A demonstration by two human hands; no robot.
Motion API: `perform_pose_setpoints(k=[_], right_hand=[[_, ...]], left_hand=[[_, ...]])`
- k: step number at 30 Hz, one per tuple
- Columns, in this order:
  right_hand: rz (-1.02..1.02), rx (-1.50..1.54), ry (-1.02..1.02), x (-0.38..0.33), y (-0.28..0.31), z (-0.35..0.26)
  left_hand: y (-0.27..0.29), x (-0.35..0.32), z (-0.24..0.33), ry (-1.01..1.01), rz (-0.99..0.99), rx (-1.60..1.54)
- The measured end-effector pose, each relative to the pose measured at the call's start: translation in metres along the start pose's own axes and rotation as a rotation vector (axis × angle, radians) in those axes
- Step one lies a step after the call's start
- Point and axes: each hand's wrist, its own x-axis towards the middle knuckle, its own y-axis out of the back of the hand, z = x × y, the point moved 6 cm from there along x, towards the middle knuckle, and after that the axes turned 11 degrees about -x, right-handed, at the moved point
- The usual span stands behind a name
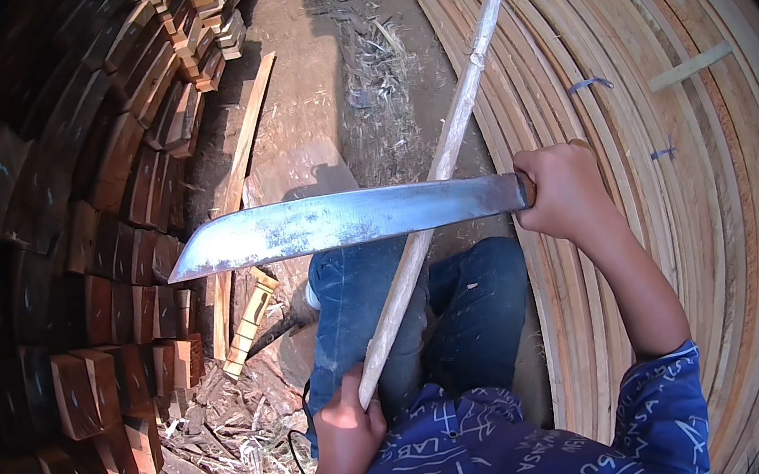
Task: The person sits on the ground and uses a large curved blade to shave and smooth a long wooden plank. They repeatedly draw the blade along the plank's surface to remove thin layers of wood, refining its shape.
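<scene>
My right hand [567,188] is closed round the handle of a machete. Its broad steel blade [339,221] points left, roughly level, and crosses in front of a long pale wooden pole [467,101]. Whether the blade touches the pole I cannot tell. My left hand [349,425] grips the pole's near end, close to my lap. From there the pole slants up and away to the right, past the top of the view. The machete's handle is mostly hidden in my fist.
Stacked sawn timber [117,243] rises on the left. Long bent-looking planks [675,150] lie piled along the right. Wood shavings [254,445] cover the ground at lower left, near a short notched wooden piece [252,321] and a long plank [240,159]. My bent legs [360,307] are under the pole.
</scene>
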Motion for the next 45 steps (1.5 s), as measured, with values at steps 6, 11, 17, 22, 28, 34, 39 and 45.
perform_pose_setpoints(k=[6, 11, 17, 22, 28, 34, 39, 45], right_hand=[[-0.009, -0.072, -0.030, -0.009, 0.004, 0.014], [0.011, -0.123, -0.020, -0.014, 0.006, 0.019], [0.045, -0.101, -0.042, -0.021, 0.009, 0.023], [0.069, -0.064, -0.054, -0.025, 0.002, 0.016], [-0.031, -0.026, 0.025, -0.042, 0.008, -0.035], [-0.101, -0.036, 0.091, -0.034, 0.000, -0.038], [-0.011, 0.001, 0.068, -0.037, -0.002, -0.018], [0.093, -0.148, -0.127, -0.033, 0.015, 0.021]], left_hand=[[0.000, -0.001, 0.001, -0.001, -0.010, -0.003], [0.000, -0.002, 0.000, 0.030, -0.043, 0.009], [-0.002, -0.004, -0.005, 0.035, -0.070, 0.033], [-0.001, 0.004, 0.007, 0.030, -0.056, -0.011], [0.001, 0.002, 0.008, 0.030, 0.007, -0.007], [0.005, -0.001, 0.007, -0.002, 0.027, 0.016], [0.004, 0.000, 0.006, 0.018, -0.015, 0.023], [0.002, -0.002, -0.001, 0.042, -0.049, 0.020]])
